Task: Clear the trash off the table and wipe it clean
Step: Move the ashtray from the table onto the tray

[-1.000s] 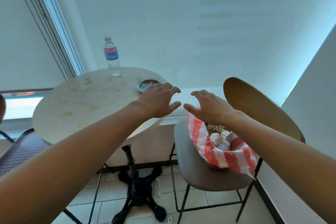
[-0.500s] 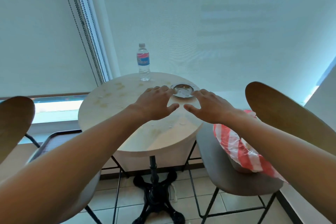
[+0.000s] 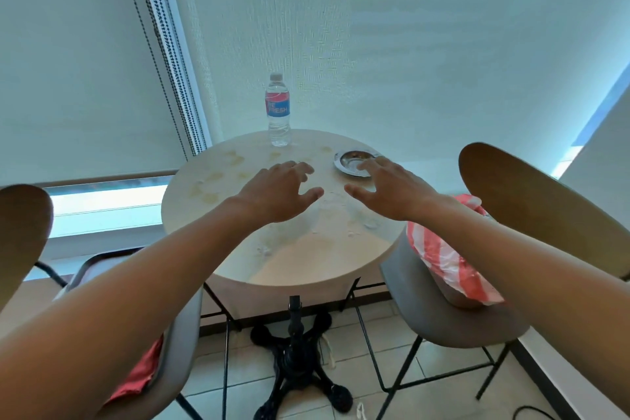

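Water bottle (image 3: 278, 110) standing upright at far table (image 3: 293, 259) edge, label reading "FRESH". Left hand (image 3: 278, 193) and right hand (image 3: 387, 189) hovering over stained tabletop, fingers spread, holding nothing. Right fingertips (image 3: 366, 165) overlapping metal ashtray (image 3: 351, 160). Striped trash bag (image 3: 446, 259) sitting on right chair (image 3: 453, 320).

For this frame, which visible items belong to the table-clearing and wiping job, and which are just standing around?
Part of the job:
- round table, stained and wet
- water bottle
- metal ashtray
- striped bag on the right chair
- left hand and right hand, both empty

Just around:
- right chair
- left chair
- window blinds
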